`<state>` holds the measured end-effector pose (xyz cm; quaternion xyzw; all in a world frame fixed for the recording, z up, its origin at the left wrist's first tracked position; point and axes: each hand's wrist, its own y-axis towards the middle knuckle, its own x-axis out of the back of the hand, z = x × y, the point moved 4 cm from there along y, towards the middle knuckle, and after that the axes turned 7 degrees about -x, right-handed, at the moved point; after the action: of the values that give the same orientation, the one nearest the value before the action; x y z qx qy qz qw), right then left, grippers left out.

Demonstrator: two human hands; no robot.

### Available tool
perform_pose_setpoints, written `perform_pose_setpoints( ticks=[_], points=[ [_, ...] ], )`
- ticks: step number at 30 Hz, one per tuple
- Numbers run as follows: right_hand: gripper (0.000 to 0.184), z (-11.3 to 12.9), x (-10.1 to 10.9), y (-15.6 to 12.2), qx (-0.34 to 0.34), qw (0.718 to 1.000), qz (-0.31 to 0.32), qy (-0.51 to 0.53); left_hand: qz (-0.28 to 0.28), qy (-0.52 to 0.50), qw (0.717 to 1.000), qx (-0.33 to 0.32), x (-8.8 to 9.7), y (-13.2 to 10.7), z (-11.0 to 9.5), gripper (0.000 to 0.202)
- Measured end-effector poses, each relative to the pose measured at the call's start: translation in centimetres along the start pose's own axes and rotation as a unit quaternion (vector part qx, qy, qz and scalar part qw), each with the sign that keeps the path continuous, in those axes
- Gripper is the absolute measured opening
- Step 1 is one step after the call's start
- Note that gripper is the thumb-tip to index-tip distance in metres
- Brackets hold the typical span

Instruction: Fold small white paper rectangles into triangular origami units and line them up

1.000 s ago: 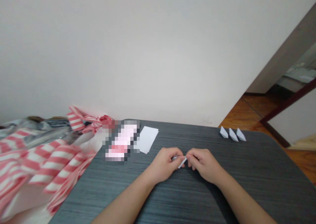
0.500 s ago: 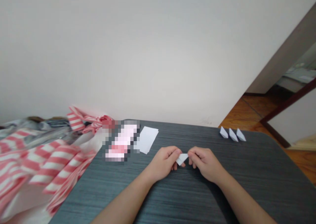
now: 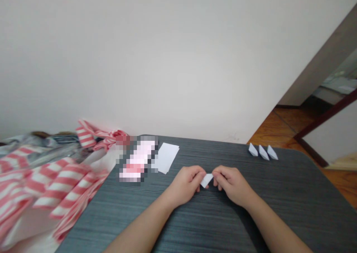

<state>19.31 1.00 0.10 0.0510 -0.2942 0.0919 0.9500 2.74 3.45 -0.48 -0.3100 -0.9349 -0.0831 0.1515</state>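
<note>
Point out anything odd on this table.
The pink-and-white object beside the white paper stack is pixelated, so it cannot be identified. The red-and-white striped cloth also looks untidy, heaped and bunched against the left edge of the dark table.

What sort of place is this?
Probably a room in a home, not a workshop or lab: a dark wood-grain table stands by a plain wall, pink-and-white striped fabric lies heaped beside it, and a wooden floor shows to the right.

Fingers (image 3: 198, 175) partly hide the paper (image 3: 206, 180); a pink object (image 3: 138, 161) is pixelated.
</note>
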Motion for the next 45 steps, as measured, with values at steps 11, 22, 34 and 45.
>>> perform_pose_setpoints(
  ticks=[11,22,34,45],
  points=[
    [0.027,-0.2,0.0,0.1,-0.011,1.0,0.002,0.007,0.004,0.022,1.0,0.007,0.0,-0.1,0.3,0.033],
    [0.025,-0.2,-0.3,0.1,-0.017,1.0,0.022,-0.002,0.007,0.05,0.999,-0.012,0.1,-0.1,-0.3,0.034],
    [0.026,0.5,-0.5,0.1,0.005,0.999,0.032,-0.02,0.018,0.09,0.994,-0.051,0.1,0.0,-1.0,0.032],
    [0.024,0.3,0.0,0.1,-0.014,1.0,0.013,-0.005,-0.003,0.042,0.999,0.002,0.2,-0.1,-0.5,0.032]
  ],
)
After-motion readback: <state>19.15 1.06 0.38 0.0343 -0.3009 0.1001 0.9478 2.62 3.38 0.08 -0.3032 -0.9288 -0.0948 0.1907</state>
